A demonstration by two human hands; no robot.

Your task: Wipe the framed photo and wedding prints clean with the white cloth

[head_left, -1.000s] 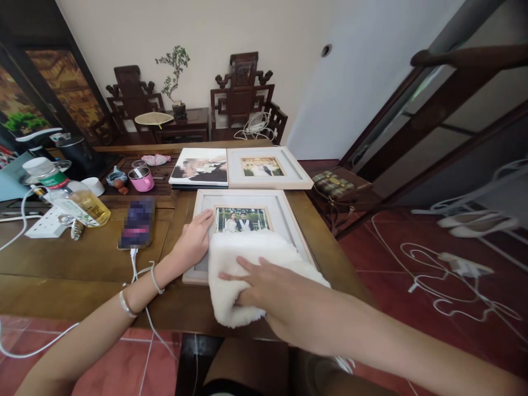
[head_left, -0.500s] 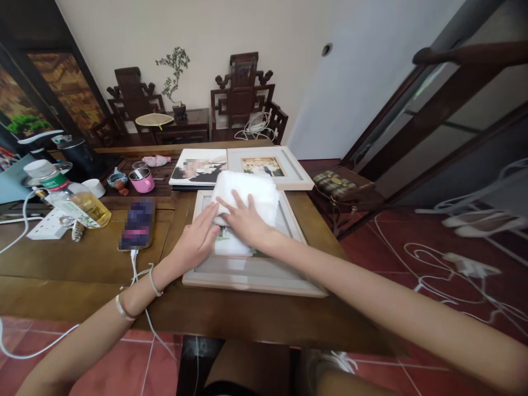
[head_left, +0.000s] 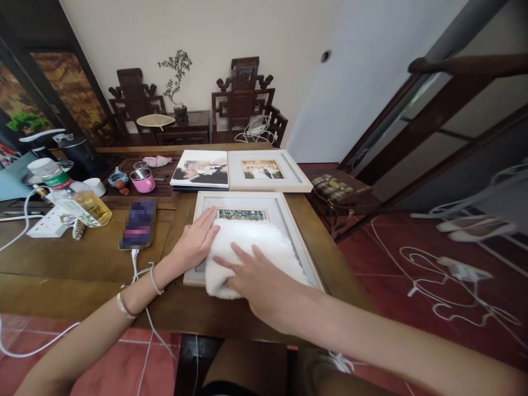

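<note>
A light wooden picture frame (head_left: 303, 236) lies flat on the table near its front edge, a small photo (head_left: 243, 214) showing inside its pale mount. Over the frame's lower half spreads a fluffy white cloth (head_left: 268, 236), its near end hanging past the frame's front rail. My right hand (head_left: 262, 278) presses on the cloth from above, fingers spread. Along the frame's left side rests my left hand (head_left: 196, 242), fingers stretched out flat and thumb apart, just beside the cloth. The cloth hides the lower part of the frame.
Behind lie a white-framed photo (head_left: 264, 170) and a photo panel (head_left: 200, 169). Left on the table (head_left: 82, 269) are a charging phone (head_left: 139, 223), a bottle (head_left: 88, 209), a power strip (head_left: 49, 223) and a pink cup (head_left: 143, 180). A checked bag (head_left: 334, 187) sits right, past the table.
My right hand has drawn the white cloth down the frame toward me, uncovering the upper part of the photo. My left hand has stayed at the frame's left side.
</note>
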